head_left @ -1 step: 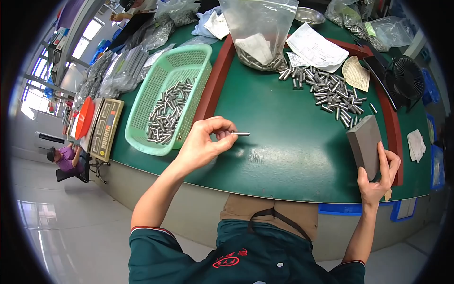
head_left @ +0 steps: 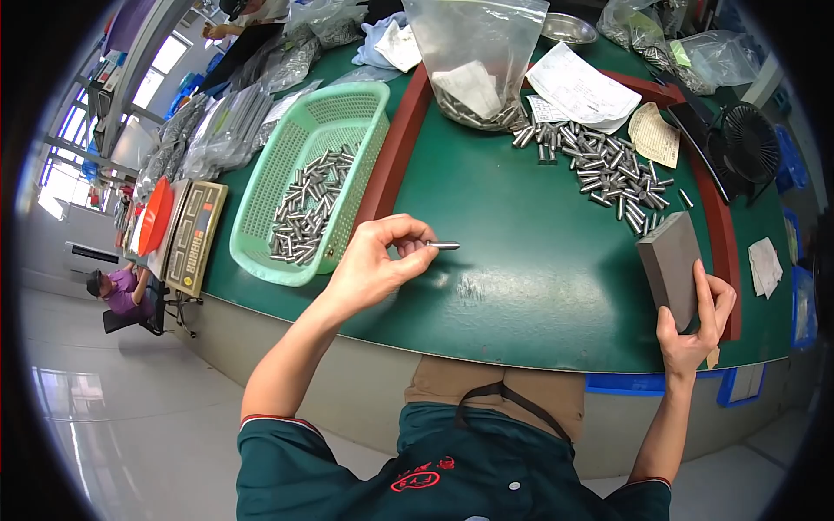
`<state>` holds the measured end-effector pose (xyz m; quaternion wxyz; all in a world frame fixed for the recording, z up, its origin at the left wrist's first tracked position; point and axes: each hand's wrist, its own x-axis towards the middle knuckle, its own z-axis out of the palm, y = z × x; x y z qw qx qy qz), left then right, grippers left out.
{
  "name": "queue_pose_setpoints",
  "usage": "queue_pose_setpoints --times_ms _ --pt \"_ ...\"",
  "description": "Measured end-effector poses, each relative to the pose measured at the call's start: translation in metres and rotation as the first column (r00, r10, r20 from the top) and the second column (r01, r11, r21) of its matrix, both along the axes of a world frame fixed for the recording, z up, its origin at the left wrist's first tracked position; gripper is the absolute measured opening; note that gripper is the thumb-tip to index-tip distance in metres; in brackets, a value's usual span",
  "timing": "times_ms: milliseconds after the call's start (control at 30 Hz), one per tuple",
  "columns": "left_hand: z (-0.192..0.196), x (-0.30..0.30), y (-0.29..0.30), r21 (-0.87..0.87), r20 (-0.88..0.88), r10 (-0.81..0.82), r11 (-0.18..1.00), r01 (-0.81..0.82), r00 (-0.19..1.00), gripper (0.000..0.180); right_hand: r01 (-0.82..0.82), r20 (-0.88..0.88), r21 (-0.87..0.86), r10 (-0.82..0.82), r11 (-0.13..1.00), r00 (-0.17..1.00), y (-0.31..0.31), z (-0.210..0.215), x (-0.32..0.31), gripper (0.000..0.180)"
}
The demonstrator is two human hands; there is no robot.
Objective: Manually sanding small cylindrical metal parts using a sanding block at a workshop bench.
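Observation:
My left hand (head_left: 380,263) pinches one small shiny metal pin (head_left: 445,246) between thumb and fingertips, above the green tabletop. The pin lies roughly level and points right. To the left of that hand is a pale green plastic basket (head_left: 245,227) with many metal pins (head_left: 314,207) inside. My right hand (head_left: 698,323) grips a grey-brown rectangular block (head_left: 667,265), tilted, at the table's right side. Beyond the block's top edge spreads a loose pile of metal pins (head_left: 612,165). Part of the block's lower end is hidden by my fingers.
Red rails (head_left: 397,156) border the work area on the green table (head_left: 521,252). A clear bag (head_left: 473,61) of pins, papers (head_left: 584,87) and a metal bowl (head_left: 568,29) stand at the back. A black fan (head_left: 745,143) is right; a scale (head_left: 195,236) left. A seated person (head_left: 129,288) is farther left.

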<state>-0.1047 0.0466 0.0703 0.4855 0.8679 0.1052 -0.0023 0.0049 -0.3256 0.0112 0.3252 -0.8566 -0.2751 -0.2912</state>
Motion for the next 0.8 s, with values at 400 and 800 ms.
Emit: queue_pose_setpoints --times_ms 400,800 --pt "0.020 -0.011 -0.010 0.299 0.232 -0.044 0.954 -0.029 0.972 0.009 0.057 0.015 0.048 -0.058 0.997 0.998 -0.005 0.004 -0.003 0.069" --pt "0.033 -0.075 0.083 0.754 0.353 0.302 0.468 -0.461 0.885 0.013 0.206 -0.157 0.550 -0.143 0.809 0.977 -0.022 -0.010 0.000 0.064"
